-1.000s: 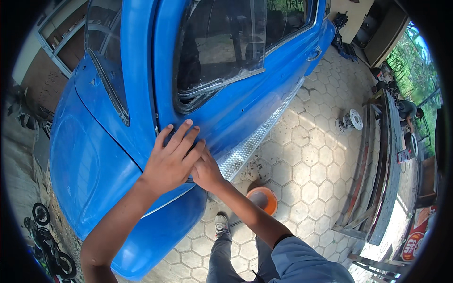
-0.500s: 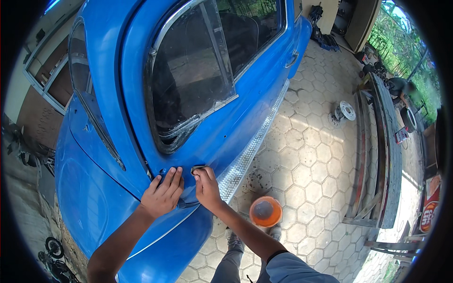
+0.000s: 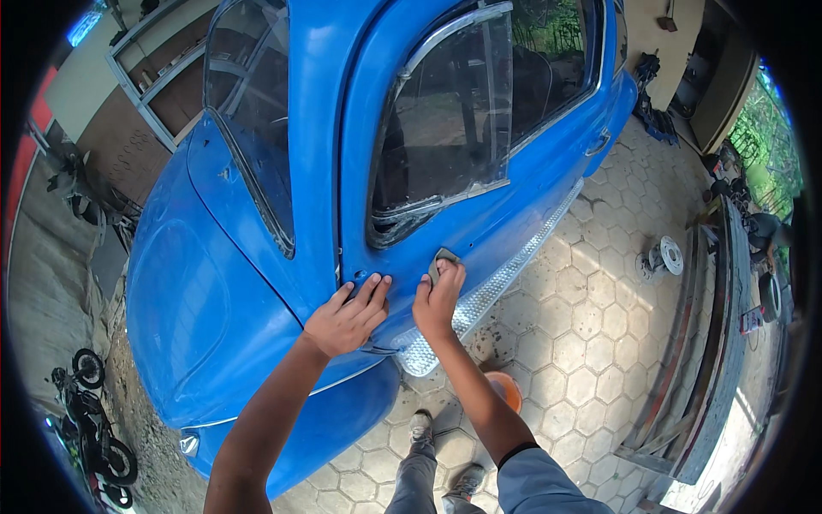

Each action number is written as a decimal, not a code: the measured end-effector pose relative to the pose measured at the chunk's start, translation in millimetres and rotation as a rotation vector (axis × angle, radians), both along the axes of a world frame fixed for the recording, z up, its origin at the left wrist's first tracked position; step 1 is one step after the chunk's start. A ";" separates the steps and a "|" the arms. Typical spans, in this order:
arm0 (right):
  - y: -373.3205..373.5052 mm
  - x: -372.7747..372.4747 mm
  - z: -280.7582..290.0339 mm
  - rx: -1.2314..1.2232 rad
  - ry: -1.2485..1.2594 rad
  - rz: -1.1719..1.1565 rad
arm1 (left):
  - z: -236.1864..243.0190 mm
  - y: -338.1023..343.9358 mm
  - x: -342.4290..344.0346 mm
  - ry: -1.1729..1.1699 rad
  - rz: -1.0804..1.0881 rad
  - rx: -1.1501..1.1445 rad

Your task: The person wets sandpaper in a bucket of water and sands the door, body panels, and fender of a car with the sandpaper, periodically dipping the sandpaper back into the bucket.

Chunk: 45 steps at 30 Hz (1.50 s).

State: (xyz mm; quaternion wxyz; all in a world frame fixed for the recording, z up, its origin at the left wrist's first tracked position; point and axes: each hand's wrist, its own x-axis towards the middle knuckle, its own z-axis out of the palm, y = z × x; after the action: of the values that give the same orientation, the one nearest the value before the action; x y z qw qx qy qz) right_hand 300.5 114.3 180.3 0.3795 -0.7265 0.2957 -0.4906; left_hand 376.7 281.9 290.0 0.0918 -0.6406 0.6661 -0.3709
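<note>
A blue car with a rounded body fills the left and middle, its door [image 3: 505,199] in front of me. My left hand [image 3: 349,317] lies with fingers stretched out on the blue panel, beside a small hole below the window's front corner. To its right, my right hand [image 3: 438,298] pinches a small, dark grey folded piece of sandpaper [image 3: 445,256] against the door. Part of that sheet is hidden under the fingers. Above both hands is the side window [image 3: 449,120], with a glass pane in a metal frame.
A silver textured running board [image 3: 479,306] runs along the car's lower side. Behind my right forearm, an orange bucket [image 3: 507,390] stands on hexagonal paving [image 3: 591,355]. To the right are a wheel hub [image 3: 665,255] and a long wooden bench [image 3: 732,317]. A motorcycle [image 3: 92,428] stands far left.
The view has swung left, so the car sits farther right in it. My right hand has shifted slightly up the door with the sandpaper, which now shows more. My left hand stays on the panel.
</note>
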 end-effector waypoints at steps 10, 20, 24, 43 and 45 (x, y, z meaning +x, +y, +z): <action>-13.7 -27.2 -6.8 -0.296 0.089 0.462 | -2.9 0.9 2.4 0.000 0.048 0.050; 10.9 -116.9 -189.1 0.595 0.076 0.128 | -10.7 -6.8 -4.5 0.010 0.053 -0.029; 40.0 -197.5 -189.8 0.963 0.082 0.086 | -25.0 -15.0 -43.2 0.278 0.335 -0.052; -125.5 -370.5 -246.0 1.313 0.163 0.138 | -350.8 -126.3 -377.9 2.096 1.093 -0.361; -133.2 -370.1 -252.4 1.330 0.202 0.200 | -401.8 -113.1 -406.0 2.087 1.181 -0.295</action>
State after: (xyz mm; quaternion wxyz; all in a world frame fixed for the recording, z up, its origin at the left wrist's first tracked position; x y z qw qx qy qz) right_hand -69.6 -18.9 -72.1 0.7597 -0.4048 0.4997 -0.0966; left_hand -29.3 168.8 -111.9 -0.4090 -0.8418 -0.0246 0.3515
